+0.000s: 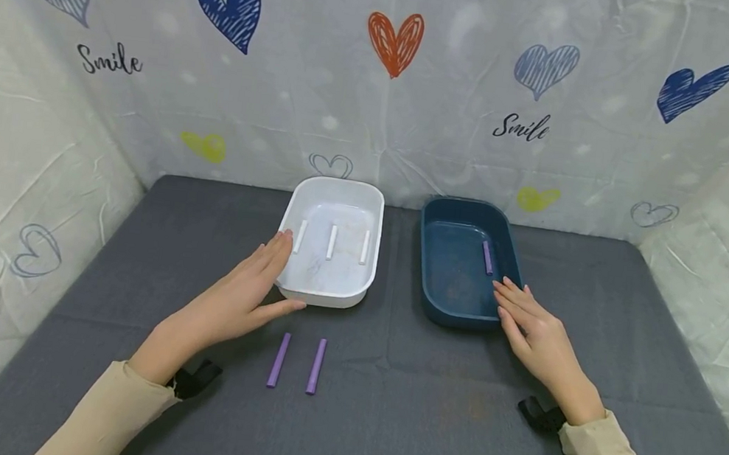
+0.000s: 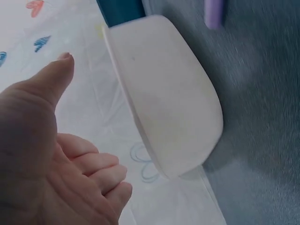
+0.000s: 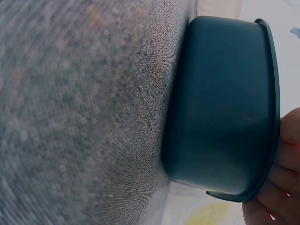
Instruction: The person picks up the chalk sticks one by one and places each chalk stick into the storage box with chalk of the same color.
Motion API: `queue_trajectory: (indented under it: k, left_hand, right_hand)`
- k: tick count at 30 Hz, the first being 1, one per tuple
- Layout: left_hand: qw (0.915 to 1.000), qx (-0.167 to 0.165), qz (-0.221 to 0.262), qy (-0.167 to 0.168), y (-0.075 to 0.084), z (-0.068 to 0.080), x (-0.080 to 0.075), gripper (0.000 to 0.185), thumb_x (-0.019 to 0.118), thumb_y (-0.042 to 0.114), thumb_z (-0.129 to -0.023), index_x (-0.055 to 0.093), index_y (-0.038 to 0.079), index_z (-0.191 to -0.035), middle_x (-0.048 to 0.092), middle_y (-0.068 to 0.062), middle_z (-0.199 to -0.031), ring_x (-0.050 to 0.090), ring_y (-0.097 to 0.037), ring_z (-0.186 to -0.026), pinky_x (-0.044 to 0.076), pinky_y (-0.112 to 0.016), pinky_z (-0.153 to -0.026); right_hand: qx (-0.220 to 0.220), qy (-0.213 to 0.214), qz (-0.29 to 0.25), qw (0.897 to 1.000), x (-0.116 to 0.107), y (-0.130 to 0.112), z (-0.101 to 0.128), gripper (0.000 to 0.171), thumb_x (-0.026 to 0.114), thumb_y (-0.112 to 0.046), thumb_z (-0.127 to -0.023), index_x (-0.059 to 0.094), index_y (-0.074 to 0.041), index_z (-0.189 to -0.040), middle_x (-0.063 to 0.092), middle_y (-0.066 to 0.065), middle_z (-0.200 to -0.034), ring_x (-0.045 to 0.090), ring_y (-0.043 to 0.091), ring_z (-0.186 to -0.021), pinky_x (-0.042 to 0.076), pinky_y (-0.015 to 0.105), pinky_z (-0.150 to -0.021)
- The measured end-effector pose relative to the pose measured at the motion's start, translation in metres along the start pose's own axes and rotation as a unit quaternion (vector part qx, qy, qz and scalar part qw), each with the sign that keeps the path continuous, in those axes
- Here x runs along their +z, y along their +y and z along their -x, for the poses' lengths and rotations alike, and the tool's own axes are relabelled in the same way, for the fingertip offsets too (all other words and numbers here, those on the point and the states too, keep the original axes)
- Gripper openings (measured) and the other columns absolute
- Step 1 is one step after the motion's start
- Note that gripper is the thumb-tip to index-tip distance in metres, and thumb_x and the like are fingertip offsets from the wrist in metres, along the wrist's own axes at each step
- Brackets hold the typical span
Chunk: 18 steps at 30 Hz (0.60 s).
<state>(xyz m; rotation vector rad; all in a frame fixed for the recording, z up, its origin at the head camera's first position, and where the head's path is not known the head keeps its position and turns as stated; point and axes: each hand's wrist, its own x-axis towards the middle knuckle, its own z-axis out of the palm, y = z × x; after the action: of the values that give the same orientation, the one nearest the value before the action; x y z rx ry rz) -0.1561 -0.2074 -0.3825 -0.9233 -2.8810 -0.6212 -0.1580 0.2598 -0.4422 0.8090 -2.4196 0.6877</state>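
The left hand point(image 1: 233, 299) lay with its fingers straight and together, thumb spread, against the near left corner of the white tray point(image 1: 333, 243); the left wrist view showed the palm beside the tray's outer wall point(image 2: 168, 98), and whether skin met plastic there could not be told. The right hand point(image 1: 536, 334) was likewise flat, fingers extended and slightly apart, its fingertips point(image 1: 506, 290) at the near right rim of the dark blue tray point(image 1: 464, 264); the right wrist view showed fingertips point(image 3: 286, 154) at that rim. Neither hand was clamped on anything.

The two trays stood side by side on the grey surface point(image 1: 425, 412), the white one at about 11 o'clock from its middle and the blue one at about 1 o'clock, with a gap between them. Three white sticks point(image 1: 332, 242) lay in a row inside the white tray, each pointing toward 12 o'clock. One purple stick point(image 1: 487, 257) lay inside the blue tray, toward its right side. Two more purple sticks point(image 1: 297, 362) lay parallel on the surface, near the white tray at its 6 o'clock, just beside the left hand's thumb side.

Behind the surface hung a white backdrop point(image 1: 377, 110) printed with hearts in blue, orange and yellow; the word "Smile" appeared in black script twice, at 10 o'clock and 2 o'clock.
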Motion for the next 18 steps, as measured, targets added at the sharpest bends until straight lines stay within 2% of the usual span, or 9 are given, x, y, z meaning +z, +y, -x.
queue_trajectory:
  k: [2,6,9,13,16,18]
  left_hand:
    - [0.9997,0.016,0.012,0.01,0.005,0.004,-0.001,0.092,0.069,0.036,-0.095,0.013,-0.004,-0.157,0.013,-0.022,-0.162,0.015,-0.035,-0.149,0.02,-0.053,-0.118]
    - [0.9974,0.056,0.007,0.044,0.017,0.011,-0.001,0.089,0.076,0.028,-0.089,0.024,0.0,-0.156,0.027,-0.02,-0.159,0.028,-0.034,-0.146,0.032,-0.054,-0.112]
    - [0.9929,0.09,-0.004,0.079,0.027,0.017,0.001,0.084,0.079,0.022,-0.087,0.033,0.001,-0.154,0.036,-0.018,-0.156,0.038,-0.032,-0.142,0.04,-0.052,-0.106]
    - [0.9855,0.122,-0.005,0.118,0.039,0.024,0.004,0.07,0.076,0.018,-0.089,0.044,0.001,-0.148,0.046,-0.017,-0.15,0.049,-0.032,-0.133,0.047,-0.048,-0.099]
    - [0.9844,0.127,0.019,0.121,0.048,0.029,0.008,0.063,0.078,0.013,-0.086,0.052,-0.001,-0.142,0.053,-0.017,-0.143,0.056,-0.031,-0.127,0.051,-0.044,-0.095]
    - [0.9863,0.119,0.042,0.105,0.053,0.032,0.011,0.063,0.082,0.009,-0.081,0.057,-0.002,-0.138,0.057,-0.017,-0.139,0.058,-0.03,-0.123,0.053,-0.042,-0.093]
  right_hand:
    - [0.0,-0.001,0.0,1.0,0.0,0.0,0.0,0.037,0.067,-0.001,-0.091,0.065,0.003,-0.128,0.061,0.015,-0.135,0.053,0.027,-0.131,0.033,0.042,-0.113]
    - [-0.001,0.001,-0.002,1.0,-0.001,-0.001,0.0,0.037,0.067,0.0,-0.091,0.065,0.004,-0.127,0.061,0.016,-0.134,0.053,0.028,-0.13,0.033,0.042,-0.113]
    - [-0.002,0.002,-0.002,1.0,-0.001,-0.001,0.0,0.037,0.067,0.0,-0.09,0.065,0.004,-0.127,0.061,0.017,-0.133,0.053,0.028,-0.13,0.032,0.041,-0.114]
    - [-0.003,0.004,-0.007,1.0,-0.002,-0.002,-0.001,0.037,0.067,0.001,-0.09,0.066,0.004,-0.127,0.062,0.018,-0.132,0.053,0.028,-0.13,0.032,0.041,-0.114]
    - [-0.001,0.003,-0.012,1.0,-0.002,-0.002,-0.001,0.036,0.066,0.002,-0.09,0.066,0.005,-0.126,0.062,0.019,-0.132,0.053,0.029,-0.13,0.032,0.04,-0.114]
    - [-0.001,0.003,-0.015,1.0,-0.002,-0.002,-0.001,0.036,0.066,0.002,-0.09,0.066,0.005,-0.126,0.062,0.019,-0.132,0.053,0.029,-0.13,0.032,0.041,-0.114]
